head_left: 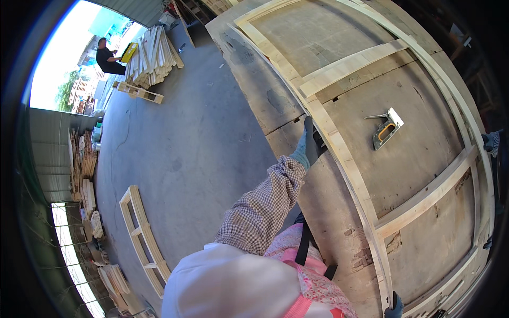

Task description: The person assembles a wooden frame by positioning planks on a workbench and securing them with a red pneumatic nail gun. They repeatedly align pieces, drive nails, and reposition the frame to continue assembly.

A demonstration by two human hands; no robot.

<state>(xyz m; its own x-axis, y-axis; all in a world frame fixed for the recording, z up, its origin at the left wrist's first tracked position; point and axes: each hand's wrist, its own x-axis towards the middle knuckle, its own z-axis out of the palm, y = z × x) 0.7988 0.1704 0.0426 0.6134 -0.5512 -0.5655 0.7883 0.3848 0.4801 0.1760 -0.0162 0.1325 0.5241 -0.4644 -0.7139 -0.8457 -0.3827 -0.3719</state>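
A large pale wooden frame (339, 146) with crosspieces lies over the worktable (281, 100). At its left rail is my left hand (313, 140), in a blue and dark grey glove below a checkered sleeve; the fingers close on the rail and are partly hidden by it. My right hand (394, 307), also gloved, shows only in part at the lower edge, closed around the frame's near end. Inside the frame a staple gun (387, 129) with an orange-lined handle lies on the tabletop, apart from both hands.
Across the table, a co-worker's gloved hand (492, 143) is at the frame's far rail. A slatted wooden frame (140, 233) lies on the floor to the left. Beyond, a person in black (108, 59) stands by a pile of boards (154, 55). Timber stacks (85, 164) line the left wall.
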